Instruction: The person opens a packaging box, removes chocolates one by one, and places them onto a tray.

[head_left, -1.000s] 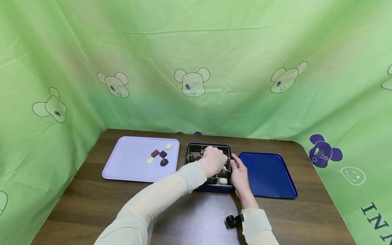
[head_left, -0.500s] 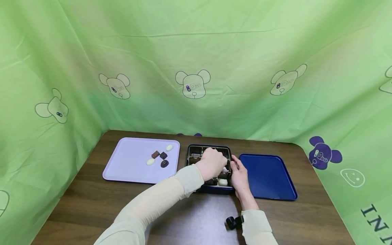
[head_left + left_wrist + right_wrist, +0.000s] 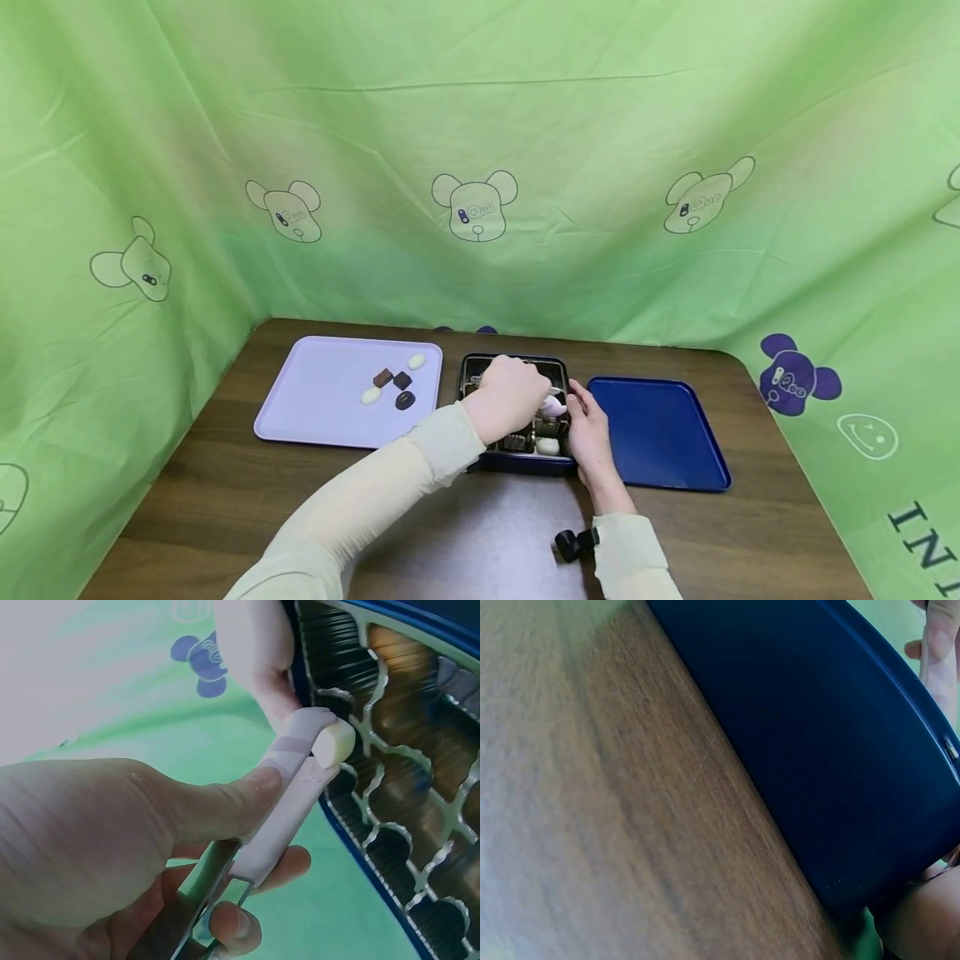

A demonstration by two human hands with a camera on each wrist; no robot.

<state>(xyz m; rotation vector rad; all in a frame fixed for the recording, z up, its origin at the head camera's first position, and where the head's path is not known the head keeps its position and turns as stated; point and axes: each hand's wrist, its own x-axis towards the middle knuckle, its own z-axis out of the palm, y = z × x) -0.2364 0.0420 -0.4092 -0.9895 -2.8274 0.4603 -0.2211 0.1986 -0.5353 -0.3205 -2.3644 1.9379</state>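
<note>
In the left wrist view my left hand (image 3: 97,840) grips a pair of tongs (image 3: 274,814) with pale pinkish tips. A cream-white chocolate (image 3: 334,744) sits between those tips, at the edge of the box. The navy box (image 3: 525,465) has a divided insert; my left hand covers part of it in the head view. A white chocolate (image 3: 547,447) and a dark chocolate (image 3: 514,442) lie in its near compartments. My right hand (image 3: 590,433) rests against the box's right side, fingers extended along the wall. The right wrist view shows mostly the box's outer wall (image 3: 780,742).
Left of the box is a lilac tray (image 3: 315,392) bearing several chocolates, among them a dark oval one (image 3: 405,400) and a white one (image 3: 371,396). A blue tray (image 3: 656,433) lies to the right on the wooden table (image 3: 765,517). Green cloth (image 3: 480,283) hangs behind.
My left hand has shifted slightly left over the box, so the tongs' pale tips now show more. My right hand stays against the box's side. The chocolates on the lilac tray have not moved.
</note>
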